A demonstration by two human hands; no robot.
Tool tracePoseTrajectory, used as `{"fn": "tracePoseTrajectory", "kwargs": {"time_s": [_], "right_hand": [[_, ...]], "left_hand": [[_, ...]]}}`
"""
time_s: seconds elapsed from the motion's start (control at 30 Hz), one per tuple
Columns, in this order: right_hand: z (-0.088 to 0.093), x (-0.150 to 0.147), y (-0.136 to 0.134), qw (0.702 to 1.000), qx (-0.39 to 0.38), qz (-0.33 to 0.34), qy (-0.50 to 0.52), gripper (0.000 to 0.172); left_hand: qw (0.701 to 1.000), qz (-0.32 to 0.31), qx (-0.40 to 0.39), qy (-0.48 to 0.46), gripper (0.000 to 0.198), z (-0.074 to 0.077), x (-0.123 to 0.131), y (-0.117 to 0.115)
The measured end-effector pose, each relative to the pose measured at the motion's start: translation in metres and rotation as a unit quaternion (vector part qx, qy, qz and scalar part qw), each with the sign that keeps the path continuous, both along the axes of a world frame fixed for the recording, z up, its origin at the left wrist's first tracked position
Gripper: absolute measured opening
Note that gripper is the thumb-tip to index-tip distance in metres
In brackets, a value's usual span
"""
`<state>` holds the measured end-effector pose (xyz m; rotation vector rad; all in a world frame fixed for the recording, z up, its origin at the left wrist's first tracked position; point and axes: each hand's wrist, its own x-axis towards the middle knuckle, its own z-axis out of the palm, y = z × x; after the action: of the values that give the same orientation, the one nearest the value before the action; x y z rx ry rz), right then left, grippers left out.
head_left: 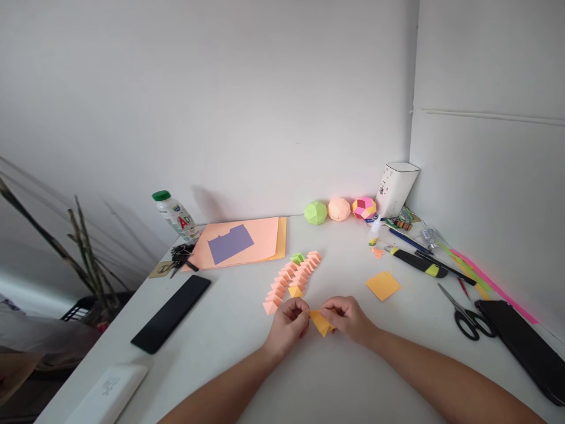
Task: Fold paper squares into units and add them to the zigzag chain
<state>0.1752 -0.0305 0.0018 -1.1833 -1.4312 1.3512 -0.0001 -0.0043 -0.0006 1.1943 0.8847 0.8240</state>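
Note:
Between my two hands is a folded piece of yellow-orange paper (323, 325), a small triangular shape pointing down. My left hand (290, 324) pinches its left corner, and my right hand (348, 320) grips its right side with thumb on top. Just beyond my left hand stand two rows of folded peach paper units (279, 287), with a green folded unit (297, 258) at the far end and a yellow one (295, 291) at the near end. To the right of my hands lies a stack of square orange paper sheets (384, 285).
Scissors (468, 315), a utility knife (417, 262), a glue bottle (375, 231) and a black case (523, 347) lie on the right. Paper balls (339, 209) line the wall. At left are a black phone (172, 314), peach sheets (265, 235) and a white bottle (176, 217).

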Motion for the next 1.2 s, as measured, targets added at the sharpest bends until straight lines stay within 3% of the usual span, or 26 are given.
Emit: {"fn": "tracePoseTrajectory", "kwargs": {"time_s": [0.13, 0.3, 0.6, 0.9, 1.2], "right_hand": [[-0.0011, 0.0003, -0.0002, 1.0, -0.004, -0.005, 0.009, 0.022], [-0.0013, -0.0008, -0.0015, 0.998, 0.038, -0.003, -0.049, 0.016], [-0.0003, -0.003, -0.0031, 0.992, 0.081, -0.007, -0.098, 0.008], [-0.0029, -0.0009, -0.0025, 0.999, 0.01, -0.052, -0.013, 0.011], [0.0001, -0.002, -0.0021, 1.0, -0.001, -0.006, 0.004, 0.018]], "left_hand": [[0.999, -0.01, -0.004, -0.034, 0.018, -0.0005, -0.001, 0.0005], [0.997, -0.064, 0.041, 0.028, 0.022, -0.0012, 0.0009, -0.0012], [0.994, -0.067, 0.074, 0.051, 0.018, -0.0011, 0.0012, -0.0018], [1.0, -0.026, -0.002, -0.002, 0.016, 0.0003, -0.0016, 0.001], [0.999, -0.052, -0.007, 0.007, 0.024, 0.0032, -0.0004, -0.001]]}}
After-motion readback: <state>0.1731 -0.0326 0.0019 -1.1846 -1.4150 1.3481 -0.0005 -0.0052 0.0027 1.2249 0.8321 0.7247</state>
